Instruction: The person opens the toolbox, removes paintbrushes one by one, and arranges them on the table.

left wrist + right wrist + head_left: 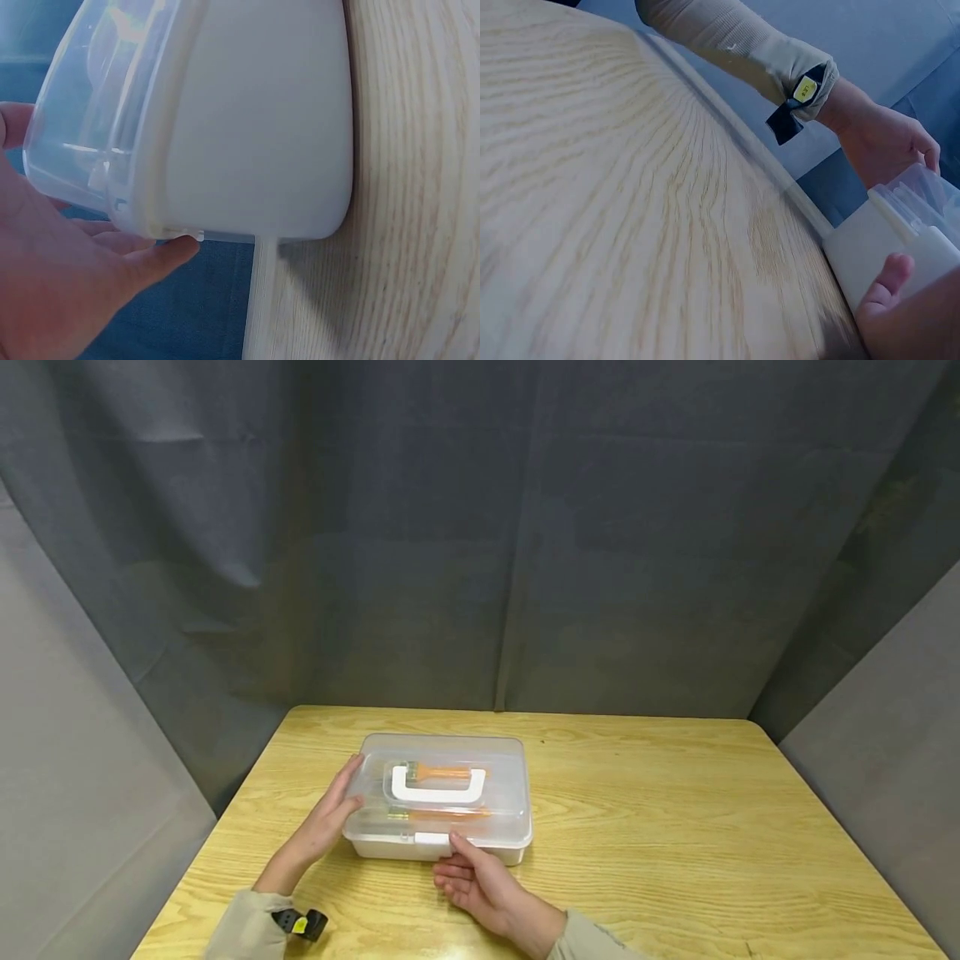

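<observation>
A white plastic box (382, 847) with a clear lid (442, 746) and a white carrying handle (438, 795) stands on the table. The lid is down. Through it show orange-handled paintbrushes (446, 815). My left hand (324, 822) rests against the box's left side, fingers extended along the lid and thumb near its front left corner. At the front, my right hand (483, 885) has its thumb at the white latch (432, 839). The other right fingers hang loosely bent below, in front of the box wall. In the right wrist view the right thumb (892, 277) is beside the box.
The wood-grain table (675, 827) extends well to the right of the box. A dark grey curtain (600, 568) hangs behind its far edge, with light grey panels (82, 760) on both sides. The left wrist wears a black strap (300, 924) with a yellow label.
</observation>
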`<action>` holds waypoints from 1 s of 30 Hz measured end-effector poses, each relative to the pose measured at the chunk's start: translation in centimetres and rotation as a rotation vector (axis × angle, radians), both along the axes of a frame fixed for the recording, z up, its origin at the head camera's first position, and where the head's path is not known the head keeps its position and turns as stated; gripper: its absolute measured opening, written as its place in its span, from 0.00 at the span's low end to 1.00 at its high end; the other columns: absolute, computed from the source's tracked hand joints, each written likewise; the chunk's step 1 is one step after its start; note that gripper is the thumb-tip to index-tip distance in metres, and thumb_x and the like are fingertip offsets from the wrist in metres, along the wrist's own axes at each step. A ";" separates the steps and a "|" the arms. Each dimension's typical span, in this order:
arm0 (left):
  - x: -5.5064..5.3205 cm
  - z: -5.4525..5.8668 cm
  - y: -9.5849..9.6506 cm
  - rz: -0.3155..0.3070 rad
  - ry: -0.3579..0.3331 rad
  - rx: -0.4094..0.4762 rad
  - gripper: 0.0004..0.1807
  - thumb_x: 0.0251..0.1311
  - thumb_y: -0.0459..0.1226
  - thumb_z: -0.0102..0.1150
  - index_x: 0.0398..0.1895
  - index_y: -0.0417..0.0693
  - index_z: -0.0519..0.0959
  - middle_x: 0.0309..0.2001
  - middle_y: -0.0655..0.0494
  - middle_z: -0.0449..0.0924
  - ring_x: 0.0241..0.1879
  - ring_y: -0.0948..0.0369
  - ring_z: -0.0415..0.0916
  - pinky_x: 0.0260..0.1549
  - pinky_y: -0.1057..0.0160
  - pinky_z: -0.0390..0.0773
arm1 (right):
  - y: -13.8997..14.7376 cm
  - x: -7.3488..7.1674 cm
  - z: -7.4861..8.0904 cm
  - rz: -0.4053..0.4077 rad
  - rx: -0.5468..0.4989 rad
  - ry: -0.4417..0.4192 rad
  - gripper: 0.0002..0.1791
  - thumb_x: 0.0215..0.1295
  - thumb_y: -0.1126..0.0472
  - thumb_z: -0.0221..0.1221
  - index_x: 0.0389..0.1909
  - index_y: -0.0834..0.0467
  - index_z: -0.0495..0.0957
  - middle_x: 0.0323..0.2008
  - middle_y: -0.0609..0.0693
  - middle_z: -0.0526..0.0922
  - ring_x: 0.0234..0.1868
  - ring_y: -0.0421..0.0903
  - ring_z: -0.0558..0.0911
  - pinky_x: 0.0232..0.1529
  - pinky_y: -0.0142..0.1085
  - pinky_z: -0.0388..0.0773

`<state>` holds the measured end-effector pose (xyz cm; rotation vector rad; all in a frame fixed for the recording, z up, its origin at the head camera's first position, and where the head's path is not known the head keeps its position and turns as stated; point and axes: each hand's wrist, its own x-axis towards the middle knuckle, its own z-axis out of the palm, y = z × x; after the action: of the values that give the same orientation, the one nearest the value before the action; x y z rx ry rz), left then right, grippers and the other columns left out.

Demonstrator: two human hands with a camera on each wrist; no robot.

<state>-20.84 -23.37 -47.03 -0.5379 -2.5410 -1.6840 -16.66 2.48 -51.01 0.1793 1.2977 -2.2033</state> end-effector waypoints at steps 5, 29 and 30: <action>0.0 -0.2 -0.1 0.002 0.003 -0.003 0.31 0.72 0.33 0.36 0.74 0.37 0.42 0.73 0.34 0.34 0.71 0.40 0.30 0.64 0.38 0.35 | -0.5 0.1 0.1 -0.028 0.011 -0.007 0.32 0.61 0.44 0.60 0.45 0.71 0.69 0.34 0.55 0.77 0.31 0.43 0.79 0.32 0.26 0.75; 0.2 -0.2 0.0 -0.007 0.002 0.000 0.31 0.73 0.35 0.38 0.73 0.36 0.41 0.72 0.33 0.35 0.70 0.38 0.32 0.64 0.37 0.36 | -0.7 0.2 -0.4 -0.036 0.114 0.077 0.36 0.61 0.40 0.57 0.42 0.76 0.73 0.25 0.53 0.81 0.24 0.40 0.81 0.27 0.27 0.78; 0.2 -0.2 0.0 -0.007 0.004 -0.004 0.31 0.73 0.35 0.38 0.73 0.36 0.41 0.72 0.33 0.35 0.70 0.38 0.32 0.64 0.37 0.36 | -0.7 0.3 -0.4 -0.033 0.110 0.066 0.37 0.61 0.40 0.57 0.42 0.76 0.73 0.25 0.53 0.81 0.23 0.40 0.81 0.27 0.27 0.78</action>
<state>-20.62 -23.36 -47.23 -0.5502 -2.5431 -1.6796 -16.39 1.75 -51.39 0.1723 1.4634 -2.1827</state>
